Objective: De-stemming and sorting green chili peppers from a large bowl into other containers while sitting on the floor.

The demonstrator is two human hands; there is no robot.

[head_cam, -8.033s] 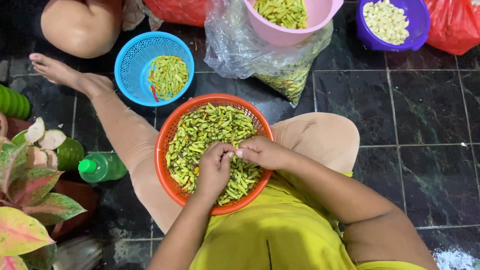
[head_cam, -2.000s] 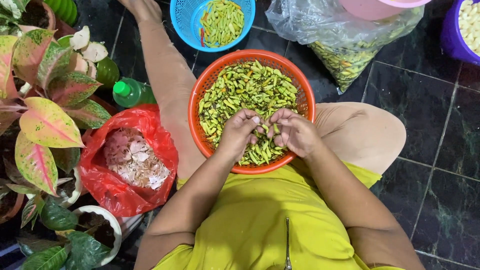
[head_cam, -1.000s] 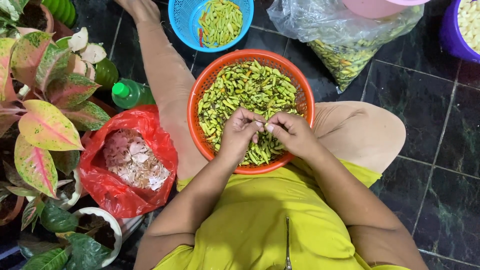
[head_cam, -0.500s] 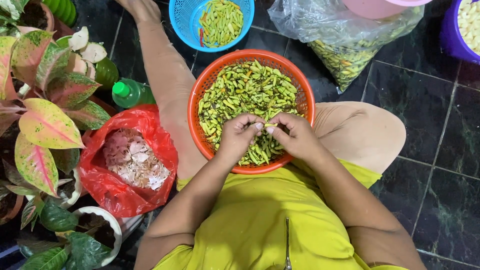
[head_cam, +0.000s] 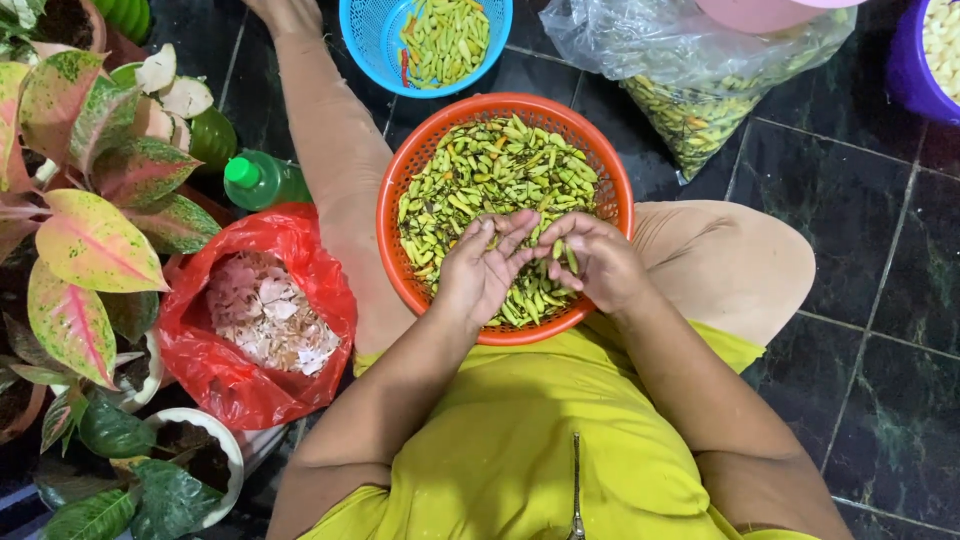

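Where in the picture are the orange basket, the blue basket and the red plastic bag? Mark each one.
orange basket (head_cam: 392,205): head view, on its left rim.
blue basket (head_cam: 368,35): head view, on its left wall.
red plastic bag (head_cam: 235,385): head view, on its lower front fold.

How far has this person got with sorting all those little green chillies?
Some looks done: the blue basket holds a small batch of chillies. In hand: the left hand and right hand meet over the orange basket, fingering chillies. Left: that basket is nearly full, and the clear plastic bag holds more.
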